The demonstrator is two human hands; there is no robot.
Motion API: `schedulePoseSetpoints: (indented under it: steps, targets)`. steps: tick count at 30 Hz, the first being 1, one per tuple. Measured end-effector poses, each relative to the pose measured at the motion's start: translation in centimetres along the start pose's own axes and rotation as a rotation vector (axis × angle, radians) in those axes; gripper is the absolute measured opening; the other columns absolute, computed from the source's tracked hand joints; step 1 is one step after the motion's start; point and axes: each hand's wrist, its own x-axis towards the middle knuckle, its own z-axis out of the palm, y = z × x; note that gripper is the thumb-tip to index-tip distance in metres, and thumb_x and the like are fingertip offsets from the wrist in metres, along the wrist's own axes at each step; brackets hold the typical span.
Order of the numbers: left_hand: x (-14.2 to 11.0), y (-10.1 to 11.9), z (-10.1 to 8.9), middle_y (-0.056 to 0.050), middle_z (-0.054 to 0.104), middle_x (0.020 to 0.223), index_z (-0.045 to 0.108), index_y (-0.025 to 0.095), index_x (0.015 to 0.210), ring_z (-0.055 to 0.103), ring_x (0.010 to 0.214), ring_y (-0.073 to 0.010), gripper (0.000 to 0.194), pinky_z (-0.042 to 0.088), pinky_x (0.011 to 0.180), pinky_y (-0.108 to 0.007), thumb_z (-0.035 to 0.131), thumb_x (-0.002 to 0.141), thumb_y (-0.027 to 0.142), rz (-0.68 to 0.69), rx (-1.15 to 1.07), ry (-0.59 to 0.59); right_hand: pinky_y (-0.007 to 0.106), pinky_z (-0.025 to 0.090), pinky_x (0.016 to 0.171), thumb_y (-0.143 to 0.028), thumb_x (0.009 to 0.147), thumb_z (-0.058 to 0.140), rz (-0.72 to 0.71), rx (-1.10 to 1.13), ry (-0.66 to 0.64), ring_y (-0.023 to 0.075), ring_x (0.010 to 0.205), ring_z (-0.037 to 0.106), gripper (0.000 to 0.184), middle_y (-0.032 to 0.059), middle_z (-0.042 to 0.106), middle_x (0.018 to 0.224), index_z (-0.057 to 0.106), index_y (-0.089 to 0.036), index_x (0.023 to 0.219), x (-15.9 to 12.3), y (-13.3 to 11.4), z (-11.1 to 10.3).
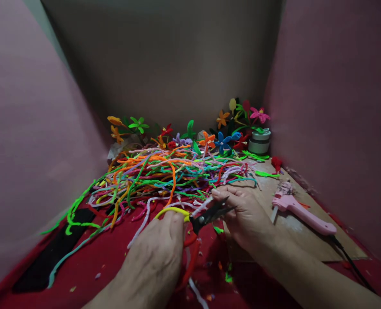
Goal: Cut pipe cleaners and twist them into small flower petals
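My left hand (pixel 156 253) is closed around pliers (pixel 203 219) with pointed black jaws and a yellow handle. The jaws are parted and point right, towards my other hand. Between finger and thumb, my right hand (pixel 243 210) pinches a pale lilac pipe cleaner (pixel 203 207). This stem runs down-left behind the jaws; I cannot tell whether they touch it. Red curved strips (pixel 192 262) show below my left hand, partly hidden by it. Just beyond both hands lies a large heap of colourful pipe cleaners (pixel 158 171).
A pink glue gun (pixel 306 214) rests on a brown board (pixel 325 246) at right, its black cord trailing frontward. Pipe-cleaner flowers (pixel 222 141) and a white pot (pixel 259 141) stand behind. A black flat object (pixel 42 262) lies left on the red cloth (pixel 113 262). Pink walls flank both sides.
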Motion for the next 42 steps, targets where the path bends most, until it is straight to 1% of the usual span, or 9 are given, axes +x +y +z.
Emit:
schedulePoseSetpoints:
  steps: [2,7,9,16,23,29,32,35,42]
  targets:
    - [0.5,-0.2,0.2,0.0,0.051,0.06,0.047,0.018,0.079,0.051,0.053,-0.0159,0.02,0.037,0.05,-0.025,0.035,0.075,0.002,-0.033,0.082,-0.025,0.018,0.043,0.038,-0.02,0.061,0.07,0.002,0.039,-0.005,0.0087,0.045,0.053,0.016,-0.0016,0.056,0.052,0.057,-0.012,0.056,0.0,0.0,-0.1]
    - [0.9,-0.5,0.3,-0.005,0.055,0.063,0.049,0.014,0.082,0.053,0.054,-0.0184,0.027,0.042,0.052,-0.029,0.029,0.074,-0.002,0.024,0.219,0.125,0.019,0.044,0.038,-0.019,0.064,0.066,0.019,0.066,0.001,0.0111,0.047,0.056,0.011,0.0034,0.061,0.057,0.062,-0.011,0.058,0.2,0.0,-0.4]
    - [0.9,-0.5,0.4,-0.005,0.055,0.063,0.049,0.015,0.079,0.053,0.053,-0.0184,0.026,0.043,0.053,-0.029,0.028,0.075,-0.001,0.023,0.242,0.141,0.019,0.045,0.039,-0.019,0.065,0.065,0.028,0.08,0.013,0.0121,0.048,0.057,0.011,0.0034,0.06,0.056,0.063,-0.01,0.059,0.3,0.1,-0.4]
    - [1.0,-0.3,0.1,-0.004,0.052,0.057,0.05,0.016,0.073,0.051,0.048,-0.0176,0.029,0.039,0.048,-0.027,0.025,0.08,0.001,-0.032,0.271,0.052,0.02,0.046,0.044,-0.022,0.071,0.061,0.001,0.042,-0.035,0.0129,0.049,0.059,0.017,0.0065,0.062,0.055,0.065,-0.009,0.062,0.2,0.3,-0.5]
    - [1.0,-0.1,-0.4,-0.002,0.049,0.055,0.049,0.017,0.069,0.049,0.046,-0.0173,0.032,0.036,0.047,-0.027,0.023,0.082,0.004,-0.101,0.195,-0.065,0.022,0.047,0.046,-0.023,0.068,0.063,0.002,0.056,-0.025,0.0144,0.05,0.06,0.016,0.0063,0.063,0.055,0.064,-0.009,0.06,0.1,0.1,-0.5]
    - [1.1,-0.1,-0.6,-0.001,0.048,0.055,0.049,0.017,0.071,0.049,0.046,-0.0157,0.028,0.033,0.044,-0.024,0.026,0.081,0.005,-0.122,0.198,-0.085,0.022,0.047,0.048,-0.023,0.07,0.063,0.003,0.066,-0.057,0.0147,0.053,0.061,0.016,0.0076,0.064,0.057,0.065,-0.01,0.061,0.0,0.2,-0.5]
    - [1.2,0.0,-0.9,0.0,0.044,0.052,0.046,0.018,0.066,0.045,0.042,-0.015,0.03,0.032,0.042,-0.024,0.024,0.081,0.005,-0.146,0.136,-0.089,0.022,0.048,0.048,-0.023,0.07,0.063,-0.002,0.069,-0.065,0.0146,0.054,0.061,0.016,0.0068,0.064,0.058,0.065,-0.01,0.062,0.0,0.3,-0.6]
    - [1.3,0.0,-0.9,-0.001,0.046,0.053,0.047,0.018,0.068,0.046,0.043,-0.0162,0.028,0.034,0.043,-0.025,0.025,0.078,0.004,-0.147,0.093,-0.091,0.022,0.048,0.049,-0.024,0.071,0.063,0.0,0.069,-0.073,0.0139,0.052,0.06,0.017,0.006,0.063,0.057,0.064,-0.01,0.062,0.0,0.2,-0.7]
    - [1.2,0.0,-0.6,-0.003,0.049,0.058,0.049,0.016,0.071,0.051,0.046,-0.0169,0.03,0.04,0.046,-0.025,0.025,0.076,-0.001,-0.126,0.217,-0.129,0.021,0.048,0.049,-0.026,0.073,0.063,0.009,0.073,-0.074,0.0137,0.053,0.061,0.019,0.0069,0.063,0.058,0.064,-0.009,0.063,0.1,0.5,-0.7]
